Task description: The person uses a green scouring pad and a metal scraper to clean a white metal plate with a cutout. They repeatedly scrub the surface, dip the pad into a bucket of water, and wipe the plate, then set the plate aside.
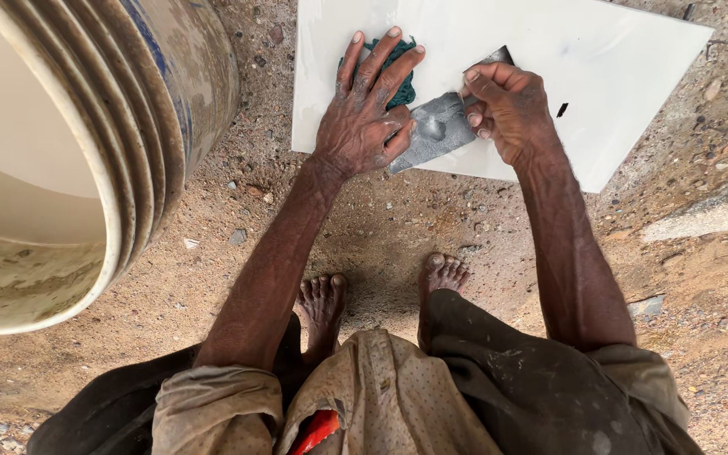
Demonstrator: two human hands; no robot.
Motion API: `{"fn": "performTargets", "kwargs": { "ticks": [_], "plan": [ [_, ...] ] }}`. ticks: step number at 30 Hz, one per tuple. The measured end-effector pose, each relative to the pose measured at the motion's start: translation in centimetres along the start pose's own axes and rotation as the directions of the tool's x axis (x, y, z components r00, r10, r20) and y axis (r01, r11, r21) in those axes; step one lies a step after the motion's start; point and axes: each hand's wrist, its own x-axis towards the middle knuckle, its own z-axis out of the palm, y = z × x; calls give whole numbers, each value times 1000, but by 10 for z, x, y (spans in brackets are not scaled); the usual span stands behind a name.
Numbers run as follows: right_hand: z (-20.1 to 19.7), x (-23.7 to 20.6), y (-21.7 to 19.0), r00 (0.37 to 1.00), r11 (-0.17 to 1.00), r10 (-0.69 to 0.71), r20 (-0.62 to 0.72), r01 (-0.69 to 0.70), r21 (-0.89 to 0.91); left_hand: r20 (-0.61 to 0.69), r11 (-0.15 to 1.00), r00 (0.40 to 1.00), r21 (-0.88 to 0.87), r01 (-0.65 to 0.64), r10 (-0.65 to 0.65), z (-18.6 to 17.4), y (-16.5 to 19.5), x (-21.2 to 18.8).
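A white tile [625, 59] lies flat on the sandy ground ahead of my bare feet. My left hand [366, 114] presses down on a dark green cloth [401, 84] on the tile, fingers spread, most of the cloth hidden under the palm. My right hand [507, 105] grips the handle end of a grey metal trowel [433, 131]; its flat blade rests on the tile near the front edge, its tip against my left thumb.
A large, dirty round drum [128, 135] lies on its side at the left, its open mouth toward me. The ground is coarse sand with small stones. A pale concrete edge [701, 221] runs at the right. A small dark mark [562, 109] sits on the tile.
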Motion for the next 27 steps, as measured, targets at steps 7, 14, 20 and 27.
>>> {"fn": "performTargets", "kwargs": {
  "ticks": [7, 14, 20, 27],
  "plan": [
    [-2, 16, -16, 970, 970, 243, 1, -243, -4, 7, 1000, 1000, 14, 3, -3, -4, 1, 3],
    [1, 15, -16, 962, 962, 270, -44, -267, 56, 1, 1000, 1000, 26, 11, -11, -3, 2, 5],
    [4, -3, -9, 983, 955, 184, 8, -181, 235, -31, 1000, 999, 22, -17, 18, -2, -1, 2],
    [4, -8, 4, 998, 960, 45, 44, -56, 273, -54, 999, 998, 37, -28, 30, -1, 0, 2]
  ]
}}
